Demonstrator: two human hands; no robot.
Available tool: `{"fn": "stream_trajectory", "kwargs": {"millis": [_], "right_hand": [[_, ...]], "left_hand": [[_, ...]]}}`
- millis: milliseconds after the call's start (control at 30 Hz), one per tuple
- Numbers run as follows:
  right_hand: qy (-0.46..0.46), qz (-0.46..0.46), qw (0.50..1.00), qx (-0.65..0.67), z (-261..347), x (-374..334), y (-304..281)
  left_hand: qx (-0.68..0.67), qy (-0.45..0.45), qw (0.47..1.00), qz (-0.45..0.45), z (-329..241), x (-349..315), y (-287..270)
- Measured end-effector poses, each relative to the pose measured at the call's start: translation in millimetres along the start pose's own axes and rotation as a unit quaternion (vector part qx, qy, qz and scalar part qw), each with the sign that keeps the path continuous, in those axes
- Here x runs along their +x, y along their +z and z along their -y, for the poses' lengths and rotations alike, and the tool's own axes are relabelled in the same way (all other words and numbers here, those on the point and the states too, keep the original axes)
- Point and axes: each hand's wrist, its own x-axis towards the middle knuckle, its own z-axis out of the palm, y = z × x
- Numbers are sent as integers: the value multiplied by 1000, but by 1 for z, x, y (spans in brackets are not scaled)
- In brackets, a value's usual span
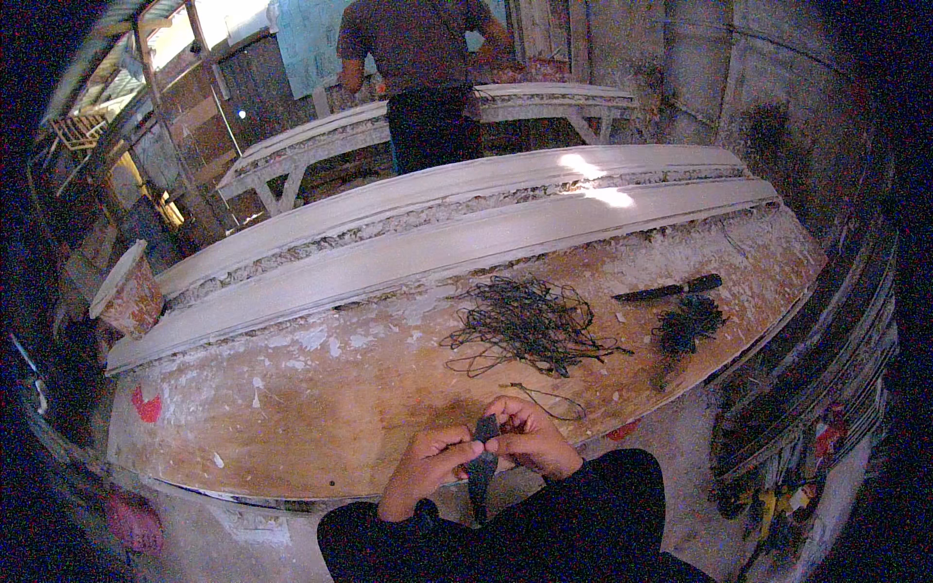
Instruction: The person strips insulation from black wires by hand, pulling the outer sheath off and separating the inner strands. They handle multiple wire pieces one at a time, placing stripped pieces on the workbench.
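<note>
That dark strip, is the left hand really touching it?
Touching: the head view shows the left hand pinching the dark strip near its upper end.

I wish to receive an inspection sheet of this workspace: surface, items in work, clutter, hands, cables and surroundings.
Surface: wooden table with pale smears; two long pale strips run along its far side.
Job's things: dark narrow piece, held in both hands; exact kind cannot be told.
Clutter: tangled dark cord; to its right, a knife and a dark bundle.
Hands: left hand and right hand, both bare, pinch the dark narrow piece near the table's near edge.
Cables: nothing seen that is certainly a cable.
Surroundings: stained bucket at the strips' left end; beyond the table, a co-worker, back turned.
</note>
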Motion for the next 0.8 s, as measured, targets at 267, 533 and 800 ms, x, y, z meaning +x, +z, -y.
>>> {"fn": "stream_trajectory", "kwargs": {"millis": [267,533,800], "right_hand": [[-28,-43,998,20,-12,4,-5],[-36,-83,995,33,-9,5,-2],[-39,-90,995,21,-7,5,-2]], "left_hand": [[1,29,1000,-6,-2,2,-2],[9,37,998,-51,-1,2,1],[-25,23,998,-46,3,4,1]]}}
